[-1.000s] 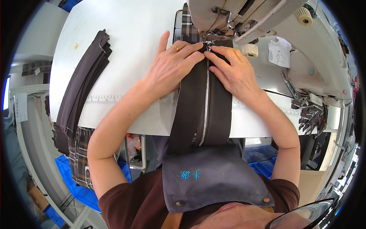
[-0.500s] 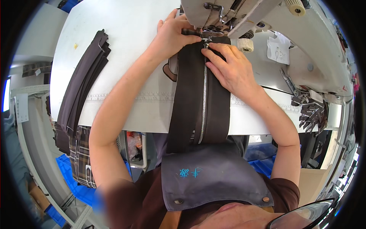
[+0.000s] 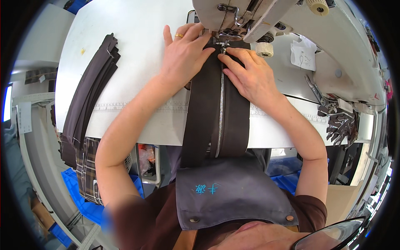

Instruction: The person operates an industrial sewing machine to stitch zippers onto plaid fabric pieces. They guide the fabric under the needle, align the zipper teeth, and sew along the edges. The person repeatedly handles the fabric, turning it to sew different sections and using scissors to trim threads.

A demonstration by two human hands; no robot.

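Note:
A long dark brown fabric piece (image 3: 200,104) with a silver metal zipper (image 3: 221,104) down its length runs from under the sewing machine head (image 3: 233,18) toward my lap. The zipper slider (image 3: 223,49) sits at the far end, close to the presser foot (image 3: 223,43). My left hand (image 3: 183,54) rests at the fabric's far left edge, fingers apart, thumb toward the zipper; its index fingertip is partly hidden by the machine. My right hand (image 3: 252,75) lies over the fabric's right side, fingers stretched out and apart, fingertips touching the zipper just below the slider.
On the left of the white table (image 3: 141,50) lies a stack of dark fabric strips (image 3: 89,89). Plaid fabric (image 3: 89,171) hangs below it. At right are metal snips (image 3: 314,89), a pile of small zipper pieces (image 3: 341,125) and a white scrap (image 3: 303,54). A printed ruler crosses the table.
My left hand has shifted slightly left and down, off the dark lever by the presser foot, and its fingers have spread. The fabric has slid slightly left; my right hand moved slightly with it.

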